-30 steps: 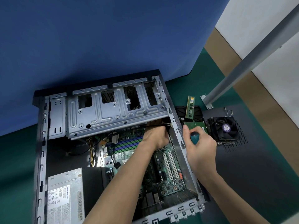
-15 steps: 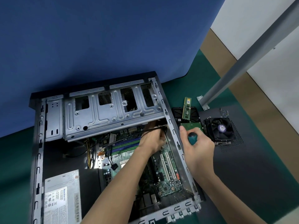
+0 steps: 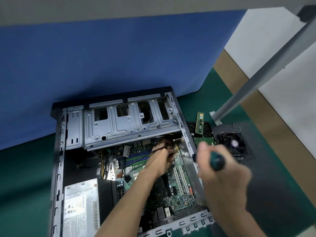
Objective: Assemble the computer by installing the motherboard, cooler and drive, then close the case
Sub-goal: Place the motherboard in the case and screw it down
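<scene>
While the right hand (image 3: 224, 175) is smeared by motion blur, its fingers can be made out curled tight around a teal-handled screwdriver (image 3: 216, 160), held over the case's right wall; the tool's shaft and tip are too blurred to trace. Inside the open case (image 3: 58, 168), the left hand (image 3: 160, 161) reaches down to the motherboard (image 3: 181, 189), fingers bunched around thin dark cables (image 3: 159, 148) near the board's top right corner; the fingertips themselves are hidden under the drive cage (image 3: 126, 124). 1 motherboard lies flat in the case floor, partly covered by the left forearm, with 2 white expansion slots (image 3: 179, 178) showing. 1 power supply (image 3: 80, 209) sits at the lower left, its bottom edge cut off. Outside, to the right on the mat (image 3: 282, 194), lie 1 cooler (image 3: 232, 144) with its fan up, 1 memory stick (image 3: 200, 122), and 1 green-boarded drive (image 3: 204, 140), partly hidden behind the right thumb.
</scene>
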A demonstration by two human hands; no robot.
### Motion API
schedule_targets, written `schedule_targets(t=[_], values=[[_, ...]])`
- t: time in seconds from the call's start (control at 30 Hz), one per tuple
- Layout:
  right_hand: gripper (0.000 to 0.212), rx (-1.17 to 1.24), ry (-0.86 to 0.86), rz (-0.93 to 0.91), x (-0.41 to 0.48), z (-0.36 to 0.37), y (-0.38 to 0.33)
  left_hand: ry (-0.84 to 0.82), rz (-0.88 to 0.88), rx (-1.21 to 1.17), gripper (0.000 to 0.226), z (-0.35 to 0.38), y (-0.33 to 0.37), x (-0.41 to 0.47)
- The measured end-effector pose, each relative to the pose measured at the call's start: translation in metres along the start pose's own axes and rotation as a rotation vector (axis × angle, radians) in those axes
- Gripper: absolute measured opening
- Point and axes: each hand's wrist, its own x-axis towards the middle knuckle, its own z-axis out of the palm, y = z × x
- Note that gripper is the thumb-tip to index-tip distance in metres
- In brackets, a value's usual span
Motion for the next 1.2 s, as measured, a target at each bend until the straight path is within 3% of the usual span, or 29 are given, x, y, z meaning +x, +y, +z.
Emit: schedule_targets(t=[0.1, 0.3, 0.4, 0.47, 0.63, 1.2], values=[[0.049, -0.082, -0.282, 0.042, -0.033, 0.021, 0.001, -0.001, 0.015, -0.013, 0.043, -0.001, -0.003, -0.001], [0.034, -0.392, -0.484, 0.044, -0.046, 0.048, 0.023, -0.012, 0.016, 0.002, 0.044, 0.0, -0.007, 0.005], [0.023, -0.488, -0.468, 0.023, -0.04, 0.061, 0.021, -0.013, 0.019, 0.0, 0.042, 0.001, -0.008, 0.008], [0.027, -0.556, -0.555, 0.087, -0.037, 0.067, 0.022, -0.018, 0.019, -0.012, 0.042, 0.001, -0.009, 0.01], [0.028, -0.619, -0.585, 0.132, -0.034, 0.075, 0.031, -0.015, -0.005, -0.044, 0.043, 0.003, -0.01, 0.01], [0.025, -0.535, -0.545, 0.192, -0.033, 0.078, 0.039, -0.03, -0.034, -0.081, 0.044, 0.002, -0.008, 0.01]])
